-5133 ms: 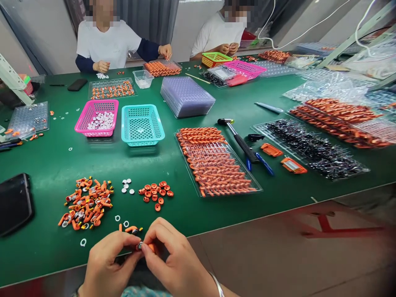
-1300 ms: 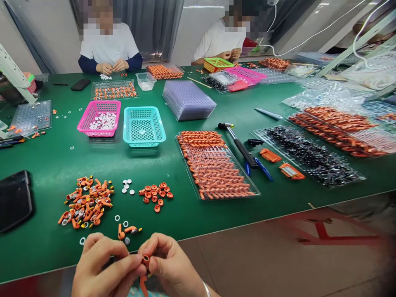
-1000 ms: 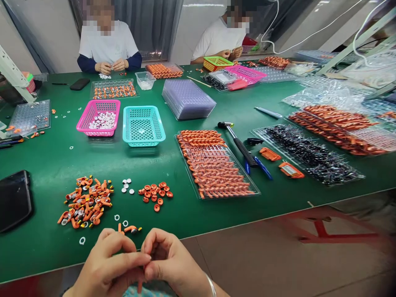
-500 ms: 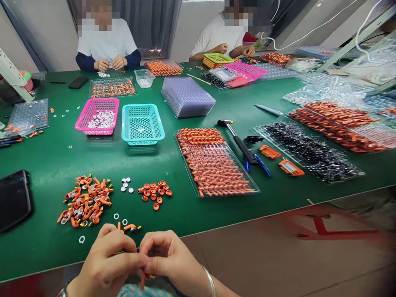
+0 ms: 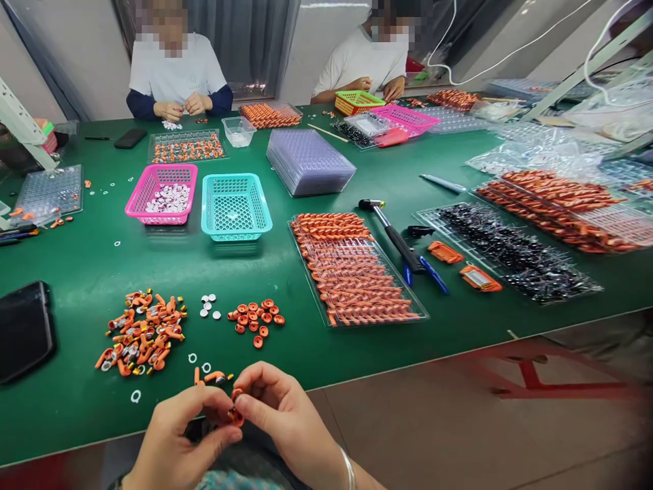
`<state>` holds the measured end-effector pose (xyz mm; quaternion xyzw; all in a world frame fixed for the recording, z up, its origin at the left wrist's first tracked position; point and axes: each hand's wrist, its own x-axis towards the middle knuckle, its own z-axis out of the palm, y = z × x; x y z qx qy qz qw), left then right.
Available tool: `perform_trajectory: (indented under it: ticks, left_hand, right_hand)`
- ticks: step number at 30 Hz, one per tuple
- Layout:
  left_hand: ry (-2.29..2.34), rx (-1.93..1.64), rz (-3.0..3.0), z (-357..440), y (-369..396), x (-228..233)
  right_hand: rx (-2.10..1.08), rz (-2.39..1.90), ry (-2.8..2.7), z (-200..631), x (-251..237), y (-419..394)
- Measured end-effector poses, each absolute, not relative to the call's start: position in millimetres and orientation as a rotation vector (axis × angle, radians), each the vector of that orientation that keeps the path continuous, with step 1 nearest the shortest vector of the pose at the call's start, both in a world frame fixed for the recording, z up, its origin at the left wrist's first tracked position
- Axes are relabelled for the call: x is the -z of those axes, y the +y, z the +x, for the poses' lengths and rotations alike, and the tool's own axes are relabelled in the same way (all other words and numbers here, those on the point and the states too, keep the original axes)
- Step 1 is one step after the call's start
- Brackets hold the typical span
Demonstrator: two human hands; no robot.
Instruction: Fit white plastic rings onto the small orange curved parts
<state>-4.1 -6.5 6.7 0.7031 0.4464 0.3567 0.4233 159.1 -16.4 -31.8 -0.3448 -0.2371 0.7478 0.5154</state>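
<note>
Close to my body, just off the table's near edge, both hands pinch a small orange earbud shell. My left hand is closed on its lower part between thumb and index finger. From the other side, the thumb and fingers of my right hand grip its upper part. My fingers hide some of the piece. Just beyond lie two loose orange earbud pieces and some white rings. Farther left is a heap of orange earbud shells, with round orange caps and white discs beside it.
A clear tray of orange parts, a hammer and a tray of black parts stand to the right. Pink and turquoise baskets stand ahead. A phone lies left. Two people sit across the table.
My hands have turned and drawn slightly apart, so the orange shell between them now shows. The long orange stem that hung below my fingers is no longer visible.
</note>
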Motion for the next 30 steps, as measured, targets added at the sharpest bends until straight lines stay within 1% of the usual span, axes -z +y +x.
perform_trajectory:
  ticks: [9,15,21,26,30]
  left_hand:
    - [1.107,-0.921,1.805,-8.8,-4.5,-4.1]
    - [0.991,-1.011,1.962,-12.1,-3.8,-4.3]
    - [0.949,-1.078,2.159,-11.6,-5.0,-9.2]
    - [0.883,-1.064,2.290,-14.9,-9.7,-3.1]
    - [0.816,-1.056,2.476,-15.5,-9.8,-2.2]
  right_hand:
    - [-1.752,-0.758,-0.579,159.1,30.7,-17.6]
    - [-1.900,-0.589,-0.583,159.3,39.2,-17.2]
    - [-1.966,-0.603,-0.609,157.0,45.0,-13.3]
    - [-1.937,-0.590,-0.556,154.3,48.8,-13.5]
    - [-1.978,-0.640,-0.529,153.3,51.0,-14.5]
